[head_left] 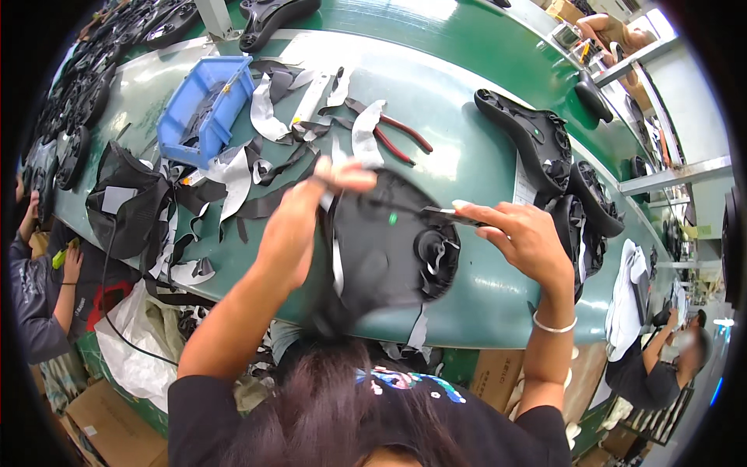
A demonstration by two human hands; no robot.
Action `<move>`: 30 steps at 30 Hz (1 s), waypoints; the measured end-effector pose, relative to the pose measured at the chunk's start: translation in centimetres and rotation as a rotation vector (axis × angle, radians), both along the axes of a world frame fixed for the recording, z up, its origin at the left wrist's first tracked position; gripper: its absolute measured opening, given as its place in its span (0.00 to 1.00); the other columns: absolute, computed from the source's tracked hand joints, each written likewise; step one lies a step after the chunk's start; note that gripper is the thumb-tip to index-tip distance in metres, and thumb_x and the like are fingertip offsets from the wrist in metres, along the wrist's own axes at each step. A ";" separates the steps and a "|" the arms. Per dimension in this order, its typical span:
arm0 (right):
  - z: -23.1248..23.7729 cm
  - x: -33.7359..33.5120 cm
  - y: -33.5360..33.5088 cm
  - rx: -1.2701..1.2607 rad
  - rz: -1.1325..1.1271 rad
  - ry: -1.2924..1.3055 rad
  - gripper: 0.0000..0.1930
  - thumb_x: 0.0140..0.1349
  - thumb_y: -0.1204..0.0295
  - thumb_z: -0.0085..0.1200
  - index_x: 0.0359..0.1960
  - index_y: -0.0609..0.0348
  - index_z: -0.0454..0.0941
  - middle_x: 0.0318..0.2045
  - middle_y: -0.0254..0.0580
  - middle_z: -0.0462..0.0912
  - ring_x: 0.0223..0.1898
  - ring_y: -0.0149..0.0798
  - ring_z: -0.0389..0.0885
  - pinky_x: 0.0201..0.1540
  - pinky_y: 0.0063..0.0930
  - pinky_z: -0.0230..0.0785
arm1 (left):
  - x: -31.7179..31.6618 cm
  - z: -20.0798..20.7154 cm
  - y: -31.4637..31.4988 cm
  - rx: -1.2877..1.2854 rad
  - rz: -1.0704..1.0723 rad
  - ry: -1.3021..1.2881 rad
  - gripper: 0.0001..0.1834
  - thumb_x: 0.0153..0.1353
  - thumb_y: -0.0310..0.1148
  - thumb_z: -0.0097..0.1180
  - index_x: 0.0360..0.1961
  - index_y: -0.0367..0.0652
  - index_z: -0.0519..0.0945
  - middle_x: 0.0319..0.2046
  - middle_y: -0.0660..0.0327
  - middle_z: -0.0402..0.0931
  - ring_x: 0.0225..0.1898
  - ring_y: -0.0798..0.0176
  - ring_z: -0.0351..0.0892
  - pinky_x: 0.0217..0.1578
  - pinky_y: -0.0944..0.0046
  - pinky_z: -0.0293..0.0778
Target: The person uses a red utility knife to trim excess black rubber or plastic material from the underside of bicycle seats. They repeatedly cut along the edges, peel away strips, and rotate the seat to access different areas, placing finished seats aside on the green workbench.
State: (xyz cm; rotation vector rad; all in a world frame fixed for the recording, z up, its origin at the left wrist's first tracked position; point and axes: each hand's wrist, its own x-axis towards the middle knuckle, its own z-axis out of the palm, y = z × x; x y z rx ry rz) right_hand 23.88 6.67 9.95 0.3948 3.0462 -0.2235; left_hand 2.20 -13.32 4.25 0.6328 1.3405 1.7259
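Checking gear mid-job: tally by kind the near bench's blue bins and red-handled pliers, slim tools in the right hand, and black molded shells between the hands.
Blue plastic bin: 1
Red-handled pliers: 1
Slim metal-tipped tool: 1
Black molded shell: 1
Total: 4

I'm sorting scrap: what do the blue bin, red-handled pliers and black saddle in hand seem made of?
Blue bin: likely moulded plastic, smooth, one even colour. Red-handled pliers: glossy grips, probably plastic-coated. Black saddle: probably hard plastic underside, low sheen, moulded contours; blur leaves it open.
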 end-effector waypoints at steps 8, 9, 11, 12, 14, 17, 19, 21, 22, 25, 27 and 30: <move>0.9 -0.1 -3.4 0.146 0.047 -0.108 0.25 0.58 0.66 0.56 0.59 0.33 0.72 0.16 0.38 0.70 0.20 0.42 0.71 0.26 0.35 0.61 | -4.6 3.6 -3.5 0.547 -0.015 0.345 0.32 0.74 0.47 0.21 0.10 0.49 0.58 0.07 0.68 0.54 0.17 0.67 0.57 0.30 0.71 0.62; 0.6 1.4 -4.6 0.124 -0.002 -0.094 0.27 0.58 0.65 0.56 0.61 0.35 0.69 0.15 0.40 0.70 0.16 0.43 0.70 0.22 0.36 0.59 | -5.4 5.4 -3.4 0.662 0.134 0.048 0.33 0.74 0.44 0.23 0.08 0.50 0.58 0.07 0.69 0.55 0.20 0.67 0.59 0.31 0.70 0.62; 0.3 3.6 -7.7 0.115 -0.120 -0.112 0.26 0.58 0.65 0.55 0.61 0.39 0.69 0.14 0.40 0.70 0.14 0.44 0.69 0.21 0.38 0.59 | -8.3 6.9 -3.9 0.990 0.031 -0.293 0.30 0.73 0.39 0.28 0.08 0.48 0.61 0.10 0.68 0.58 0.31 0.66 0.60 0.46 0.65 0.60; 0.3 4.2 -8.8 0.130 -0.184 -0.116 0.26 0.58 0.65 0.55 0.61 0.39 0.69 0.14 0.40 0.70 0.14 0.44 0.69 0.21 0.38 0.59 | -10.5 7.2 -4.3 1.219 -0.217 -0.677 0.26 0.72 0.38 0.30 0.13 0.47 0.65 0.15 0.67 0.67 0.22 0.69 0.62 0.36 0.66 0.65; 0.7 3.5 -9.7 0.125 -0.234 -0.111 0.26 0.59 0.66 0.55 0.61 0.40 0.70 0.14 0.40 0.71 0.15 0.44 0.70 0.21 0.38 0.59 | -11.5 7.5 -3.3 1.063 -0.379 -0.496 0.20 0.70 0.37 0.39 0.19 0.43 0.70 0.21 0.64 0.73 0.16 0.70 0.63 0.27 0.65 0.66; 1.8 1.7 -9.0 0.159 -0.175 -0.096 0.24 0.59 0.66 0.55 0.59 0.43 0.70 0.14 0.40 0.72 0.14 0.45 0.71 0.19 0.38 0.60 | -8.8 5.0 0.0 -0.076 -0.089 0.902 0.16 0.65 0.40 0.49 0.28 0.37 0.76 0.25 0.60 0.77 0.21 0.66 0.72 0.28 0.59 0.68; 2.2 0.5 -7.3 0.139 -0.118 -0.096 0.22 0.60 0.65 0.53 0.57 0.46 0.71 0.13 0.39 0.72 0.15 0.45 0.73 0.19 0.38 0.61 | -8.0 1.5 -0.1 -0.348 0.095 1.440 0.18 0.63 0.44 0.51 0.34 0.36 0.79 0.27 0.57 0.79 0.24 0.65 0.75 0.28 0.61 0.70; 1.6 0.8 -5.6 0.073 -0.081 -0.071 0.22 0.60 0.66 0.53 0.57 0.47 0.71 0.13 0.39 0.74 0.15 0.46 0.74 0.20 0.38 0.62 | -7.2 0.8 -2.3 -0.641 -0.081 1.083 0.22 0.61 0.47 0.54 0.39 0.35 0.78 0.24 0.56 0.78 0.25 0.60 0.77 0.28 0.61 0.72; 1.3 1.2 -5.2 0.031 -0.068 -0.061 0.22 0.60 0.66 0.53 0.57 0.47 0.71 0.14 0.40 0.74 0.16 0.46 0.74 0.20 0.38 0.62 | -6.0 0.6 -3.9 -0.824 -0.350 0.742 0.26 0.59 0.49 0.58 0.43 0.33 0.76 0.21 0.56 0.77 0.25 0.57 0.79 0.27 0.59 0.73; 0.6 1.4 -4.5 -0.126 -0.080 -0.028 0.22 0.60 0.66 0.53 0.58 0.48 0.70 0.15 0.41 0.76 0.17 0.48 0.75 0.22 0.38 0.64 | 1.1 0.0 -7.6 -0.674 -0.422 -0.024 0.30 0.55 0.44 0.64 0.51 0.33 0.71 0.32 0.59 0.77 0.33 0.60 0.80 0.35 0.59 0.76; 0.0 1.3 -4.7 -0.192 -0.096 0.031 0.24 0.60 0.67 0.53 0.59 0.48 0.68 0.16 0.42 0.76 0.18 0.49 0.76 0.22 0.39 0.64 | 5.0 -3.1 -7.5 -0.218 0.049 0.165 0.34 0.54 0.36 0.66 0.57 0.34 0.65 0.47 0.56 0.73 0.44 0.65 0.75 0.46 0.66 0.73; -3.5 1.9 -4.9 -0.129 -0.195 0.137 0.26 0.61 0.67 0.52 0.62 0.49 0.65 0.16 0.44 0.76 0.17 0.51 0.75 0.21 0.43 0.65 | 4.8 -0.6 -2.9 -0.039 0.242 -0.133 0.31 0.52 0.25 0.61 0.56 0.33 0.62 0.45 0.57 0.70 0.47 0.67 0.72 0.50 0.66 0.70</move>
